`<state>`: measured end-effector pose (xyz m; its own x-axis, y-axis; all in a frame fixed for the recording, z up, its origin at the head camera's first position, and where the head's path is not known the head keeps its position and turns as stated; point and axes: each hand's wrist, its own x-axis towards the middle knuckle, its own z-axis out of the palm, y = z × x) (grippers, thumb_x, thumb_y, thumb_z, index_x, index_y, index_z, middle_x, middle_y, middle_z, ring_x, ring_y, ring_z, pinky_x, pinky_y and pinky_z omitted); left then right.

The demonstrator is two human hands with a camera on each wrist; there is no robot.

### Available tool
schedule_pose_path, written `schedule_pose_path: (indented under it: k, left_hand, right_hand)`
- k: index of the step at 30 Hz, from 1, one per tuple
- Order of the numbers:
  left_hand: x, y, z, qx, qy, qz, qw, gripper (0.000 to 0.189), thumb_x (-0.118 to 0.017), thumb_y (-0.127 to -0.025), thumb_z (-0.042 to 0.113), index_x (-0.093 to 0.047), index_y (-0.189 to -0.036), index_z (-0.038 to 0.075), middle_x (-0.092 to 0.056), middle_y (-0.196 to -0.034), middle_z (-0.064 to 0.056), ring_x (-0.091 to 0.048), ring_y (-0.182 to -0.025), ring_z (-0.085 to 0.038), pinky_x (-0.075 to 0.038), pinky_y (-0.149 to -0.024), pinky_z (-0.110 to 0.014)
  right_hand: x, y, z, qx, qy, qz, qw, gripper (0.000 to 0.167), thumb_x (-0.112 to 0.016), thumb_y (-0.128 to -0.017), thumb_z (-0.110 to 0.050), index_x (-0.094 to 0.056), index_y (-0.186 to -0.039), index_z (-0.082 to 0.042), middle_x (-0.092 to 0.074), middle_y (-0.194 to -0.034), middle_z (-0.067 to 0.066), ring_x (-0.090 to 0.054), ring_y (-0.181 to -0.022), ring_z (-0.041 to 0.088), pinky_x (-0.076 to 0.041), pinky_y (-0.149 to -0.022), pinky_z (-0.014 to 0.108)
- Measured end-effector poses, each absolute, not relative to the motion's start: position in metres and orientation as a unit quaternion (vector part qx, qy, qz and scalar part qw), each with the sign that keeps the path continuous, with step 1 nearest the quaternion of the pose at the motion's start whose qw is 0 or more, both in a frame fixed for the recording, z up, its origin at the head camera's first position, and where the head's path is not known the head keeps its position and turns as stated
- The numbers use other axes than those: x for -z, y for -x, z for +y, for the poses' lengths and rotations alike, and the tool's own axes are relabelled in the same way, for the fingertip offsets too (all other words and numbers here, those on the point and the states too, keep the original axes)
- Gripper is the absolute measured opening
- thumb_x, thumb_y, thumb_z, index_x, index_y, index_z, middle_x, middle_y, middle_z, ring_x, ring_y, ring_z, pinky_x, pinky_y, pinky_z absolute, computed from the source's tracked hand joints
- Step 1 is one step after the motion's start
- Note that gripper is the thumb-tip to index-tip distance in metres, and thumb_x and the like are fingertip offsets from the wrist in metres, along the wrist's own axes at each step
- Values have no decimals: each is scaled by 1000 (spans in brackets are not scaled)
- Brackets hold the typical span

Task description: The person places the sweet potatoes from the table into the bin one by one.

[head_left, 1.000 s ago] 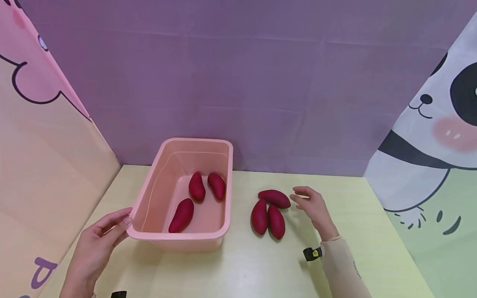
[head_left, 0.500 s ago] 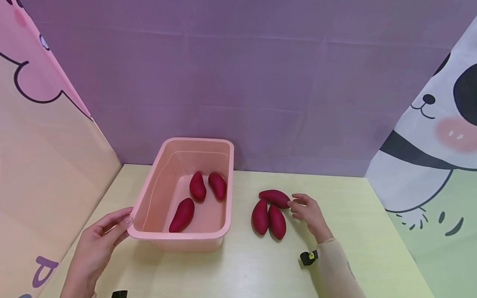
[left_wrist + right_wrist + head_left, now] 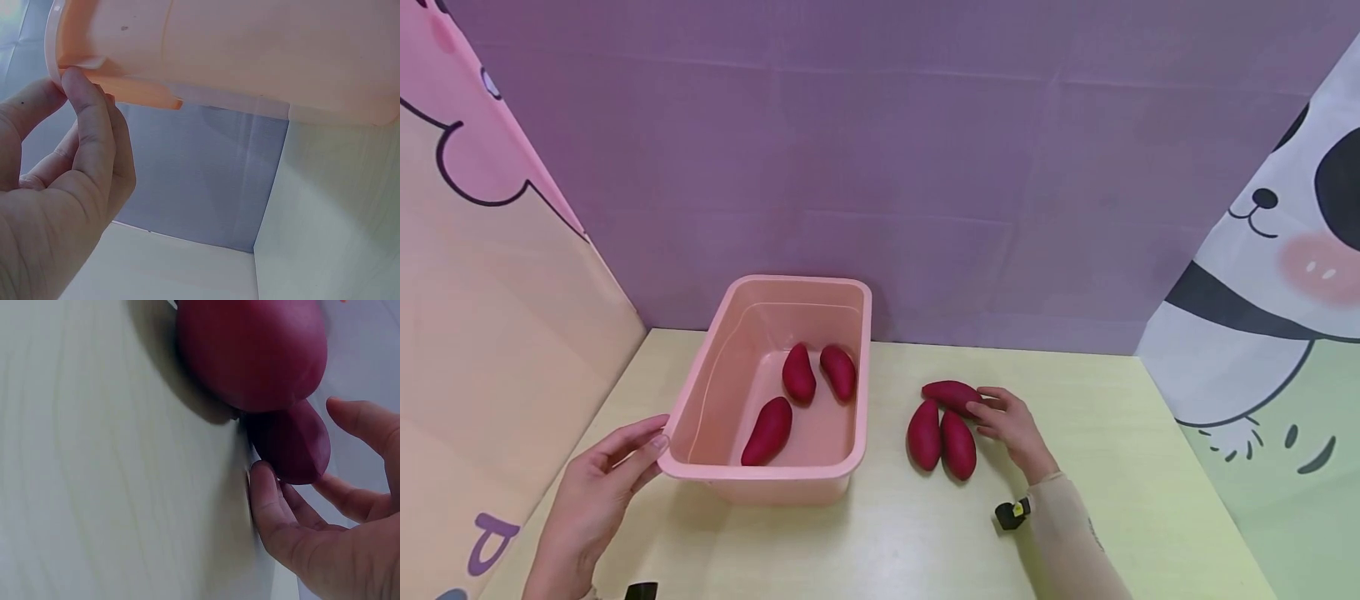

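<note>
At the near left corner of the pink plastic tub (image 3: pixel 767 475), my left hand (image 3: pixel 597 492) pinches the rim between thumb and fingers; the left wrist view shows the same pinch (image 3: pixel 75 131). Three dark red sweet potatoes lie inside the tub, the nearest one (image 3: pixel 767 432) tilted. To the tub's right, three more lie grouped on the table. My right hand (image 3: pixel 1011 425) is at the right end of the rear sweet potato (image 3: pixel 951 395). In the right wrist view, its fingers spread around that sweet potato (image 3: pixel 297 447), with a gap beside the upper finger.
Two sweet potatoes, a left one (image 3: pixel 923 436) and a right one (image 3: pixel 958 446), lie side by side in front of the rear one. The pale table (image 3: pixel 925 542) meets a purple cloth wall (image 3: pixel 940 208) behind. Printed cloths stand at both sides.
My right hand has moved left and slightly down from beside the rear sweet potato, and its fingers now reach around that end. The left hand and tub stay in place.
</note>
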<state>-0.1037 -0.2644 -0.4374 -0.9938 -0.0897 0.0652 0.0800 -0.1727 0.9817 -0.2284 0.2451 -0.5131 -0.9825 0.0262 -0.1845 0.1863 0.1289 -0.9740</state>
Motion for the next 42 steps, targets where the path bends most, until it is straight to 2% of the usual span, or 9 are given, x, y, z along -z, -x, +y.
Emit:
schedule_pose_path:
  k: [9, 19, 29, 42]
  left_hand:
    - [435, 103, -265, 765, -12, -642, 49, 31, -67, -96, 1, -67, -126, -1, -70, -109, 0, -69, -96, -10, -58, -86, -27]
    - [436, 103, -264, 762, -11, -645, 51, 30, -67, -95, 0, -68, -126, -1, -69, -107, 0, -69, -95, -10, -58, -86, -27]
    - [437, 103, -264, 762, -5, -646, 56, 30, -66, -96, 0, -67, -126, -2, -70, -109, 0, -69, -96, -10, -58, -86, -27]
    - [437, 104, -264, 763, -4, -644, 57, 30, -66, -96, -1, -67, -125, -2, -70, -108, 0, -69, -96, -10, -58, -86, -27]
  right_hand:
    - [515, 233, 242, 650, -81, 753, 55, 46, -70, -94, -8, -53, -134, 8, -56, -127, 30, -68, -92, 24, -62, -79, 34]
    - [515, 232, 243, 651, -82, 753, 52, 47, -71, -93, -7, -53, -132, 10, -60, -122, 28, -68, -88, 22, -63, -77, 33]
    - [515, 233, 242, 653, -90, 750, 49, 46, -72, -93, -8, -54, -130, 10, -66, -114, 20, -68, -84, 22, -63, -77, 36]
    - [518, 235, 242, 661, -96, 742, 45, 42, -71, -92, -6, -56, -127, 10, -66, -112, 22, -69, -83, 22, -63, -73, 30]
